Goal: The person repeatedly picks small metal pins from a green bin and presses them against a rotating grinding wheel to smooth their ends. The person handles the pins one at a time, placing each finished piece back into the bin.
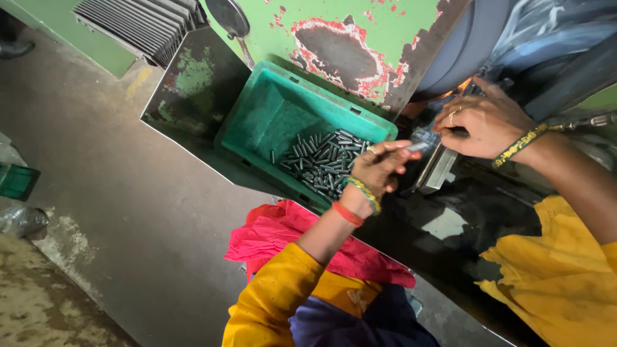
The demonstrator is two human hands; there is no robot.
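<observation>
We pinch one small steel pin (416, 147) in our left hand (379, 168) beside the green crate (257, 115) holding many pins (324, 162), while our right hand (483, 122) grips a part at the grinding machine (360, 38).

Single head-worn view, looking steeply down from close above the hands, green plastic crate (270, 115) near centre, worn green-painted metal machine (385, 38) at twelve o'clock, grey concrete floor (96, 167) at nine o'clock
</observation>
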